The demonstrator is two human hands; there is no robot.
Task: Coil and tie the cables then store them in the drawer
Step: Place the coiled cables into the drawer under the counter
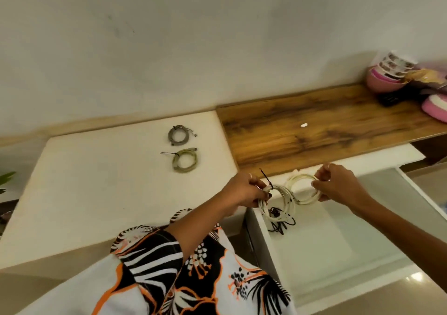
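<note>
Head view: above the open drawer (314, 247), your left hand (244, 190) pinches a white coil (278, 202) at its black tie (266, 178); your right hand (338, 184) grips a cream coil (302, 190) beside it.

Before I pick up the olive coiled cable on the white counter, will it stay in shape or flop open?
The olive coiled cable probably keeps its ring: a black tie binds one side. It looks light. The loose plug end may dangle.
</note>
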